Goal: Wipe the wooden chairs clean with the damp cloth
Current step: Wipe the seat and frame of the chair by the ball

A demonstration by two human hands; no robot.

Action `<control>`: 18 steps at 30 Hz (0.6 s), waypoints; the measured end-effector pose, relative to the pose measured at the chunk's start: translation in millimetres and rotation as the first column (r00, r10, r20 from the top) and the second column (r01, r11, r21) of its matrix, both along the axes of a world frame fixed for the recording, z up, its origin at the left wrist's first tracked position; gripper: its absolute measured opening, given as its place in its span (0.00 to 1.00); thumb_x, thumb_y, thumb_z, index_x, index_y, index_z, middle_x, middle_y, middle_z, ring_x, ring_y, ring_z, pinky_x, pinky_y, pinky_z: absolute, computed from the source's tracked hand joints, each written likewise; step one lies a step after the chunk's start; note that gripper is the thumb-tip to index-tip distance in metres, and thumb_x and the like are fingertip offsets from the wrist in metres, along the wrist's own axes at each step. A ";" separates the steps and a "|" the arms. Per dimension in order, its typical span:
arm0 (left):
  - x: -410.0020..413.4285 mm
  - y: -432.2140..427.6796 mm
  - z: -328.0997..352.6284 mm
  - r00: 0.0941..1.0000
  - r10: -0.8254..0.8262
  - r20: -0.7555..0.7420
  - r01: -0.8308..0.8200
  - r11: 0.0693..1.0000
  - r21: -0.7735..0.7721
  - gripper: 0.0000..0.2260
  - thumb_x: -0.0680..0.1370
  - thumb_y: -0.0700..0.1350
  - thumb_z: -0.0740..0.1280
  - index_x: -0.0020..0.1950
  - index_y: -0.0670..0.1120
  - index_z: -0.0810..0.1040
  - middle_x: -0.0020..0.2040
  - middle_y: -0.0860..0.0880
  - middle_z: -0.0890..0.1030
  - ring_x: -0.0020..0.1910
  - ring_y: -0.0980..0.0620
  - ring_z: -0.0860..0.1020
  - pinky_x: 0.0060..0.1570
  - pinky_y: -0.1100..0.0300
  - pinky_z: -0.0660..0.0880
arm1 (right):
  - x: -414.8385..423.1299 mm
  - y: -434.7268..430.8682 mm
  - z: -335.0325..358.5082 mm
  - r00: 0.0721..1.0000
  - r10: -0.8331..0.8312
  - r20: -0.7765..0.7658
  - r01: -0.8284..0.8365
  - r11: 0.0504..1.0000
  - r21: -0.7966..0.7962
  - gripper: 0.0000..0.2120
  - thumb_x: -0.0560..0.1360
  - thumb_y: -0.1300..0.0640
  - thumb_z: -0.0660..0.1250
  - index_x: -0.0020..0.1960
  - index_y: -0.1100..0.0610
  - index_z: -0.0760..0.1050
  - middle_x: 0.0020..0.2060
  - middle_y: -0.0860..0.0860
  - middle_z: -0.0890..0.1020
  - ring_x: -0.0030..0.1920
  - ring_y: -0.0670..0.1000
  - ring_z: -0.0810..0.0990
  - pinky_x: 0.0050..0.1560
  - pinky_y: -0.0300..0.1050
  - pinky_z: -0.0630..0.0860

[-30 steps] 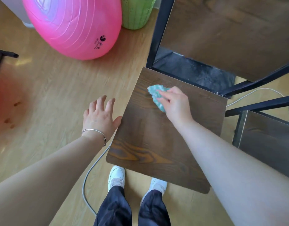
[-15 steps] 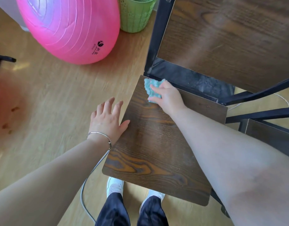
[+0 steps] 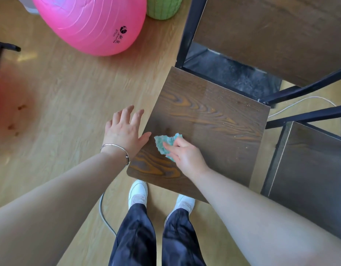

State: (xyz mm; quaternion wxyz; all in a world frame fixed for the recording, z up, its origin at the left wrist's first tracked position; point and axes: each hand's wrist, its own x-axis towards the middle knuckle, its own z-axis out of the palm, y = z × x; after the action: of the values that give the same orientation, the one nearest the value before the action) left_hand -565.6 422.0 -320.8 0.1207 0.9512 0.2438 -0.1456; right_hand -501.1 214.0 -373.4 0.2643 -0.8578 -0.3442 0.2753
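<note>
A dark wooden chair seat [image 3: 214, 120] with a black metal frame stands in front of me, small crumbs scattered over its right half. My right hand [image 3: 185, 154] presses a crumpled teal cloth [image 3: 164, 143] onto the seat near its front left part. My left hand [image 3: 125, 131], with a silver bracelet on the wrist, has its fingers spread, its thumb touching the seat's left edge. A second wooden chair seat [image 3: 310, 169] stands at the right.
A wooden tabletop [image 3: 271, 31] on a black frame rises behind the chair. A pink exercise ball [image 3: 92, 22] and a green basket [image 3: 163, 6] sit on the floor at the back left. Cables [image 3: 104, 214] run under the chair. My feet stand below the seat's front edge.
My right hand has dragged the cloth from the seat's back left corner toward the front left. My left hand stayed at the seat's left edge.
</note>
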 end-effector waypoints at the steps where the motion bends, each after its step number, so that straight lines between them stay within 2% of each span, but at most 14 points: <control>1: -5.2 -2.3 -0.3 1.000 0.001 -0.003 -0.001 1.000 -0.002 0.31 0.75 0.63 0.61 0.75 0.53 0.59 0.74 0.47 0.61 0.69 0.41 0.61 0.64 0.44 0.64 | -14.7 -3.4 3.3 0.991 -0.075 -0.108 0.070 0.996 -0.046 0.13 0.77 0.47 0.67 0.48 0.58 0.78 0.34 0.48 0.67 0.34 0.47 0.66 0.38 0.46 0.70; 2: -10.4 -4.7 -0.7 1.000 0.004 -0.005 -0.004 1.000 -0.008 0.31 0.75 0.63 0.62 0.75 0.53 0.59 0.74 0.47 0.61 0.69 0.41 0.61 0.63 0.44 0.65 | -29.8 -7.3 6.4 0.972 -0.134 -0.191 0.127 0.991 -0.050 0.19 0.76 0.42 0.66 0.40 0.59 0.72 0.32 0.47 0.65 0.33 0.46 0.64 0.38 0.48 0.70; 3: -15.7 -7.6 -1.0 1.000 0.006 -0.007 -0.007 1.000 -0.016 0.31 0.75 0.62 0.62 0.74 0.53 0.60 0.74 0.47 0.61 0.69 0.41 0.62 0.63 0.44 0.65 | -44.2 -10.4 8.8 0.962 -0.165 -0.219 0.150 0.985 -0.081 0.25 0.74 0.39 0.67 0.37 0.59 0.65 0.30 0.47 0.64 0.33 0.46 0.63 0.37 0.50 0.70; 5: -25.5 -13.5 -1.4 1.000 0.001 -0.012 -0.001 1.000 -0.020 0.31 0.75 0.62 0.63 0.74 0.52 0.60 0.74 0.46 0.62 0.69 0.41 0.62 0.62 0.43 0.66 | -68.1 -18.1 12.8 0.955 -0.170 -0.243 0.138 0.980 -0.144 0.27 0.72 0.38 0.68 0.36 0.58 0.60 0.28 0.45 0.64 0.32 0.46 0.64 0.37 0.49 0.69; 7: -33.5 -18.9 -0.9 1.000 -0.009 -0.024 0.008 1.000 -0.012 0.30 0.75 0.62 0.62 0.74 0.52 0.61 0.74 0.46 0.62 0.68 0.41 0.63 0.61 0.43 0.66 | -85.2 -26.4 16.0 0.938 -0.154 -0.310 0.109 0.982 -0.156 0.23 0.74 0.43 0.70 0.35 0.57 0.63 0.29 0.44 0.66 0.32 0.43 0.66 0.37 0.47 0.68; 8: -36.1 -20.5 -0.6 1.000 -0.004 -0.026 0.004 1.000 -0.006 0.30 0.75 0.61 0.63 0.74 0.52 0.61 0.74 0.46 0.62 0.68 0.40 0.63 0.61 0.43 0.66 | -89.3 -30.0 18.0 0.942 -0.109 -0.319 0.074 0.990 -0.119 0.18 0.76 0.47 0.70 0.36 0.56 0.68 0.31 0.43 0.66 0.33 0.42 0.67 0.39 0.46 0.69; 10: -38.9 -21.3 0.0 1.000 0.020 -0.021 -0.020 1.000 -0.001 0.30 0.75 0.60 0.63 0.74 0.52 0.62 0.73 0.46 0.63 0.68 0.40 0.63 0.61 0.42 0.67 | -88.0 -33.4 22.0 0.932 -0.024 -0.362 0.001 0.998 -0.063 0.05 0.77 0.55 0.69 0.50 0.56 0.80 0.37 0.44 0.68 0.38 0.42 0.69 0.43 0.41 0.71; 11: -38.8 -21.5 -0.5 0.999 0.030 -0.013 -0.030 1.000 -0.004 0.30 0.75 0.60 0.64 0.74 0.52 0.62 0.73 0.45 0.63 0.68 0.39 0.63 0.61 0.42 0.67 | -80.7 -33.9 25.8 0.938 -0.020 -0.345 0.007 0.999 -0.036 0.11 0.77 0.58 0.69 0.58 0.57 0.81 0.40 0.45 0.69 0.40 0.41 0.69 0.44 0.34 0.69; 13: -34.5 -20.6 -2.7 0.999 0.042 0.003 -0.042 0.999 -0.009 0.29 0.75 0.59 0.64 0.74 0.51 0.62 0.73 0.45 0.63 0.68 0.39 0.64 0.61 0.41 0.67 | -49.6 -30.4 34.3 0.969 -0.079 -0.233 0.092 0.995 0.042 0.15 0.76 0.59 0.70 0.62 0.58 0.80 0.41 0.48 0.71 0.41 0.43 0.70 0.44 0.28 0.65; 16: -21.4 -20.1 -5.9 0.999 0.054 0.006 -0.054 0.998 -0.013 0.29 0.76 0.60 0.63 0.74 0.52 0.61 0.73 0.46 0.62 0.69 0.40 0.63 0.63 0.41 0.66 | 30.3 -23.3 36.6 0.971 -0.237 -0.028 0.239 0.966 0.101 0.13 0.75 0.57 0.70 0.59 0.58 0.82 0.41 0.52 0.74 0.41 0.50 0.75 0.43 0.36 0.67; 18: -9.7 -21.4 -6.2 0.998 0.056 0.021 -0.056 0.998 -0.017 0.29 0.75 0.60 0.63 0.74 0.52 0.61 0.73 0.47 0.62 0.69 0.40 0.62 0.62 0.42 0.66 | 92.3 -16.1 37.3 0.955 -0.284 0.082 0.278 0.957 0.084 0.12 0.76 0.58 0.69 0.59 0.58 0.82 0.44 0.55 0.76 0.44 0.52 0.76 0.45 0.34 0.66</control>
State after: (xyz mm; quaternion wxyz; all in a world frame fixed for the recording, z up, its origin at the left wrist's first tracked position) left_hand -575.3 400.5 -327.0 0.1353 0.9444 0.2678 -0.1341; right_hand -408.8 198.0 -336.1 0.3153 -0.8998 -0.2403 0.1822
